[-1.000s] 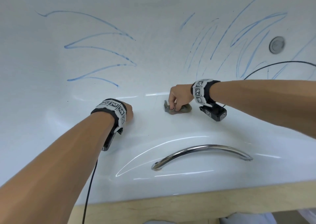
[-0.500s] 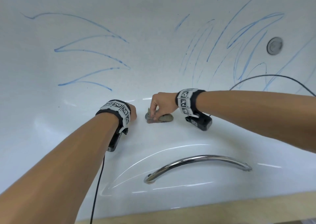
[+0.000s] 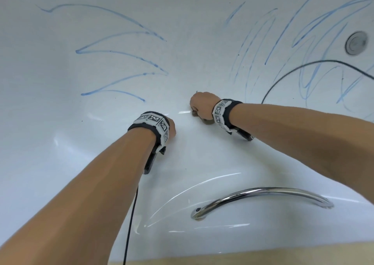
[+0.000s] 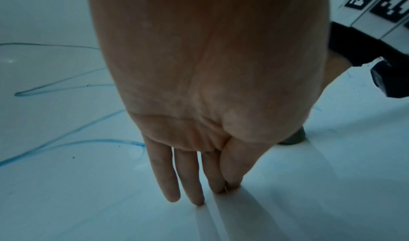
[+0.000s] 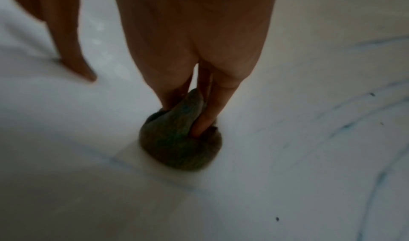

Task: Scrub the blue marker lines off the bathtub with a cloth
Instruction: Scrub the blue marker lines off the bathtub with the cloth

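Observation:
A white bathtub (image 3: 60,133) carries blue marker lines: a zigzag group (image 3: 121,52) at the far left and a denser scribble (image 3: 303,42) at the far right. My right hand (image 3: 202,107) grips a small balled grey-green cloth (image 5: 179,145) and holds it against the tub surface. From the head view only a bit of the cloth (image 3: 206,121) shows under the fist. My left hand (image 4: 194,174) rests beside it on the left, its straight fingers (image 4: 190,183) touching the tub. A faint blue line passes under the cloth in the right wrist view.
A chrome grab handle (image 3: 263,198) is fixed on the near wall of the tub. A round metal fitting (image 3: 356,42) sits at the far right. Black cables (image 3: 303,68) trail from both wrists. A wooden edge (image 3: 242,258) borders the tub nearest me.
My right hand slid the cloth left toward the left hand, then a little farther away from me. The left hand stayed where it was.

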